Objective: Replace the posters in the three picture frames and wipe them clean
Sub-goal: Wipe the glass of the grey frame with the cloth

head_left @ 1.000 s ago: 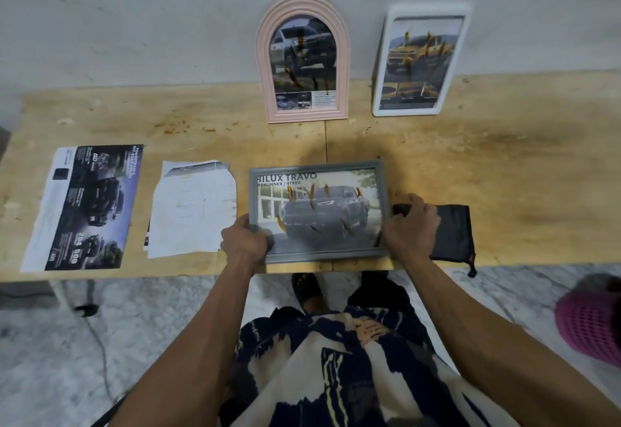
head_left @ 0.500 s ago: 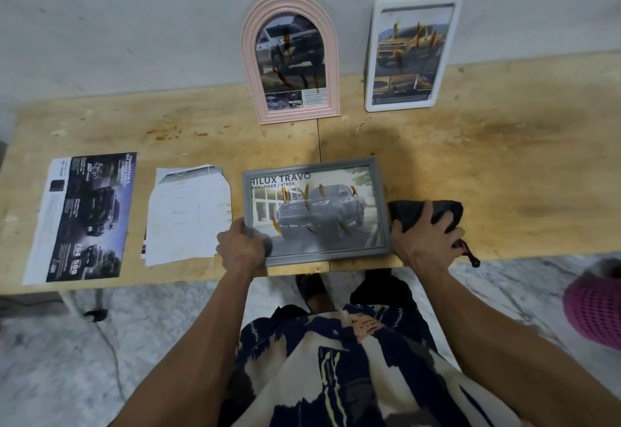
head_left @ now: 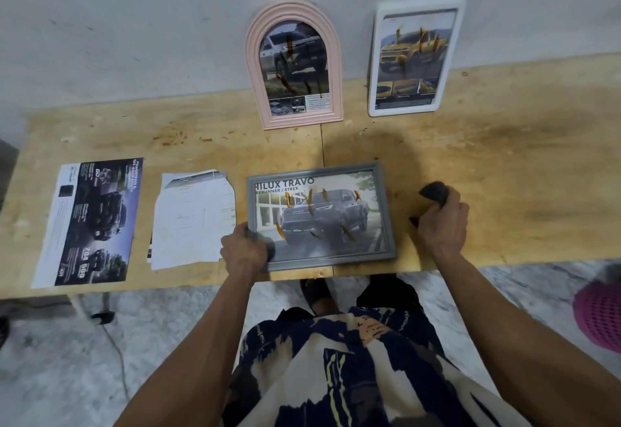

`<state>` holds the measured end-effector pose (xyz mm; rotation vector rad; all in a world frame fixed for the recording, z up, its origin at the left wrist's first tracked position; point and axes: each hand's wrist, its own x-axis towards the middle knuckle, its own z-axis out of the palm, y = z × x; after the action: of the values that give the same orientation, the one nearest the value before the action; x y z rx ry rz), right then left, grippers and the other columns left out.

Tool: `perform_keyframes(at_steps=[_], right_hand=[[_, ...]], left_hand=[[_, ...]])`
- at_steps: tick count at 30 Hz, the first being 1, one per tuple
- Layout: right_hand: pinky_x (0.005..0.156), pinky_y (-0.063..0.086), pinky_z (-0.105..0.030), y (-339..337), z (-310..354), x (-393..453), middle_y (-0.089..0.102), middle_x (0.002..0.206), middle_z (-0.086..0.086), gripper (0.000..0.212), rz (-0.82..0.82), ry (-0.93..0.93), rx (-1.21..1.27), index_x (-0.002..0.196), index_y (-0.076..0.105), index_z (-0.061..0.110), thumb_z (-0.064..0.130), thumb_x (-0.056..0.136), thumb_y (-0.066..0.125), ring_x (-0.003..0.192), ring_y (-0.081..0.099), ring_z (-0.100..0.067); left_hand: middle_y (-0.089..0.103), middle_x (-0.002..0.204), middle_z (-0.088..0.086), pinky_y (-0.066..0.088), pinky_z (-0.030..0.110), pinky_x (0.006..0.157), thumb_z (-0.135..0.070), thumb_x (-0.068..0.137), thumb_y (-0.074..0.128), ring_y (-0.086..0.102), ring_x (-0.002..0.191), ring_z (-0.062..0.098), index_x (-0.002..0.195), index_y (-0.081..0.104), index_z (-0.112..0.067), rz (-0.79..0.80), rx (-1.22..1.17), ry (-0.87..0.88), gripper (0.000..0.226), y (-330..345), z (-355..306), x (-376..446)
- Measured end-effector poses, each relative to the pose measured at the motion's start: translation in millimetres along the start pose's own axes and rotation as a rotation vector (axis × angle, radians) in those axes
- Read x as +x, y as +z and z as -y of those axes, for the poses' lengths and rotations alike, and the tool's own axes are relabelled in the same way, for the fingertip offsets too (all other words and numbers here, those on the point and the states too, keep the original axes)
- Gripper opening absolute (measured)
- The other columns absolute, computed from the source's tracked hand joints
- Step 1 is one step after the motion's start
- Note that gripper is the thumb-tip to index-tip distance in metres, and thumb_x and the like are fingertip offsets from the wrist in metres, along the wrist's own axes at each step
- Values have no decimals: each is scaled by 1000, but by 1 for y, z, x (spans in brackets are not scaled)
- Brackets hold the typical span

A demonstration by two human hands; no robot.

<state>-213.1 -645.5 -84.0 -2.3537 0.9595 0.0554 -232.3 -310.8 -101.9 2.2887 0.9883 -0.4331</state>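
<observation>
Left hand (head_left: 242,249) grips the grey frame's (head_left: 321,216) near-left corner at the table (head_left: 504,164) edge; right hand (head_left: 442,221), just right of it, has the dark cloth (head_left: 433,190) balled up. Frame lies flat, long side left-right.

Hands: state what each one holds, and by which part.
Left hand grips the grey frame at its near-left corner; right hand holds the bunched dark cloth.

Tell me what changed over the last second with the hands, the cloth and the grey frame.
The right hand let go of the grey frame, moved right onto the dark cloth, bunched it up and now holds it clear of the frame. The left hand kept its grip on the frame's lower left corner. The pink arched frame, white frame and loose posters stayed put.
</observation>
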Motion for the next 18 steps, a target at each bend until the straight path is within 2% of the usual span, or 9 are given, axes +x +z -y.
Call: perform_keyframes(at_steps=[3, 6, 11, 15, 18], right_hand=[[68, 42, -36, -4, 19, 5, 60, 111, -17, 37, -44, -140, 233, 136, 41, 10, 16, 100, 45, 93, 59, -37], [60, 40, -33, 1, 36, -1, 61, 94, -9, 32, -24, -181, 319, 127, 42, 10, 17, 97, 48, 78, 61, -32], [67, 37, -26, 24, 54, -7, 62, 107, -10, 32, -15, -239, 271, 127, 50, 9, 23, 98, 51, 86, 57, -23], [82, 44, -39, 44, 58, -8, 53, 121, -15, 38, -5, -298, 84, 134, 48, 12, 30, 101, 47, 109, 49, -34], [89, 39, -47, 62, 62, -15, 49, 129, -17, 43, 10, -332, -136, 139, 46, 13, 34, 101, 45, 117, 41, -37]], left_hand=[[57, 127, 22, 49, 51, 97, -23, 96, 55, 55, 115, 43, 134, 57, -15, -7, 33, 50, 39, -3, 0, -1], [53, 126, 23, 45, 52, 96, -29, 99, 52, 51, 117, 43, 130, 54, -11, -45, 116, 174, 36, -10, 0, -6], [50, 126, 21, 40, 52, 91, -32, 100, 45, 45, 115, 42, 128, 48, -12, -153, 282, 439, 34, -18, 3, 1], [47, 133, 16, 34, 51, 96, -43, 101, 31, 42, 117, 39, 135, 44, -13, -221, 329, 544, 47, -12, 9, 16], [41, 145, 13, 30, 51, 101, -50, 102, 19, 41, 123, 38, 146, 39, -12, -204, 409, 571, 61, -1, 16, 29]])
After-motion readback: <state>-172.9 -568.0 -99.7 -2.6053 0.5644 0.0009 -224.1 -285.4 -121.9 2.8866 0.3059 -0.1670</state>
